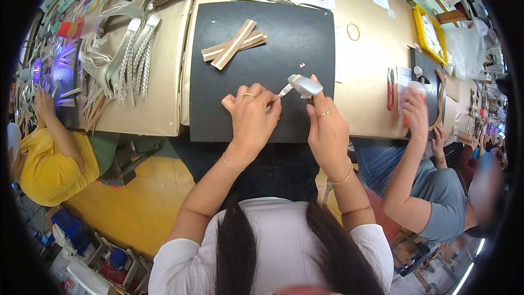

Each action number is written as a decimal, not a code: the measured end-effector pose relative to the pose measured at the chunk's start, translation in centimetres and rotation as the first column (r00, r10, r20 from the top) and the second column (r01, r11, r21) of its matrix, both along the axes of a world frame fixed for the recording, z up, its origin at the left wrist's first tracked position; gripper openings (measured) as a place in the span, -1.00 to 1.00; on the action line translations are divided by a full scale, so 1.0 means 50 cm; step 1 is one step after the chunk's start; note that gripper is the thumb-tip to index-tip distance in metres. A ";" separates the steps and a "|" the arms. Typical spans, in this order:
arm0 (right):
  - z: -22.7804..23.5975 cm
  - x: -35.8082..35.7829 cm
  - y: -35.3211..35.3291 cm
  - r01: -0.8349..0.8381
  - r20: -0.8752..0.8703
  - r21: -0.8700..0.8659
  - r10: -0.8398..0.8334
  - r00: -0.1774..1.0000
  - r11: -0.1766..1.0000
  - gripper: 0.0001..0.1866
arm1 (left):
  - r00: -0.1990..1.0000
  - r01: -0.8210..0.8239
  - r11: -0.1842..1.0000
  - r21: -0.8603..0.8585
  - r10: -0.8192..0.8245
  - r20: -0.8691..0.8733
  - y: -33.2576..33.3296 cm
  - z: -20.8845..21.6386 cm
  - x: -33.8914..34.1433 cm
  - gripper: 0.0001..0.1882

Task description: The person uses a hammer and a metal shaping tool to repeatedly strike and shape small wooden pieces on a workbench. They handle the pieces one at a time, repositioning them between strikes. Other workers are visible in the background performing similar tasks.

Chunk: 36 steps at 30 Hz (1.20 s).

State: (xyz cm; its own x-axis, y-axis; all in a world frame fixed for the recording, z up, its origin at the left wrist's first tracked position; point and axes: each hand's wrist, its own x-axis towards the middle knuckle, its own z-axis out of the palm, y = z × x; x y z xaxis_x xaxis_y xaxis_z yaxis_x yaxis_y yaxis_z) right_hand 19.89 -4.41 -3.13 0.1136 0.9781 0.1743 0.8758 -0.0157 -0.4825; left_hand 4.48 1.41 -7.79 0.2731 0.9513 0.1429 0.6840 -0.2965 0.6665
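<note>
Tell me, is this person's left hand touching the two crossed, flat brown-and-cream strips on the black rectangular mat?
Apart: the head view shows a band of bare black mat between the left hand and the crossed strips beyond it.

Head-worn fisheye view, near, facing down

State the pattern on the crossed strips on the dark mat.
The crossed strips are brown with a pale lengthwise stripe, seen best in the head view.

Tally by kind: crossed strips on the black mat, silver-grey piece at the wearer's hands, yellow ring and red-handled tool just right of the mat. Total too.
Crossed strips: 2
Silver-grey piece: 1
Yellow ring: 1
Red-handled tool: 1
Total: 5
</note>
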 end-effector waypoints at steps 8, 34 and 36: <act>0.014 -0.001 0.005 -0.040 0.046 -0.025 0.042 0.998 0.999 -0.42 | 1.000 0.008 1.000 0.025 -0.007 -0.020 0.003 -0.001 0.000 -0.93; 0.013 -0.011 -0.011 -0.078 -0.028 -0.015 0.077 0.997 0.997 -0.40 | 1.000 -0.008 0.999 0.049 0.009 -0.015 -0.015 -0.002 -0.018 -0.92; 0.004 -0.019 -0.017 -0.087 -0.087 0.051 0.091 0.992 0.995 -0.41 | 1.000 -0.008 0.998 0.059 0.010 -0.020 -0.018 -0.002 -0.019 -0.92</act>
